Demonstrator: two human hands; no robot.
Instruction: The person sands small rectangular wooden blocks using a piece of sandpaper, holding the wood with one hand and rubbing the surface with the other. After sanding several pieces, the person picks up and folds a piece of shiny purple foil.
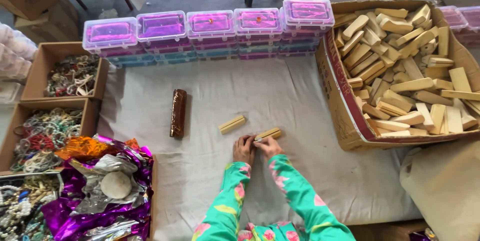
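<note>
While both hands met at mid-table, left hand (243,149) and right hand (268,146) pinched one wooden block (268,134), fingers closed, second block (232,124) just left, brown roll (178,113) farther left, carton of blocks (345,106) at right.

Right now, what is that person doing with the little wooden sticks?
A person in green flowered sleeves has both hands on one wooden block lying on the cloth-covered table. The left hand and right hand meet at its near end. Another wooden block and a brown wrapped roll lie nearby. A cardboard box heaped with blocks sits to the right.
</note>
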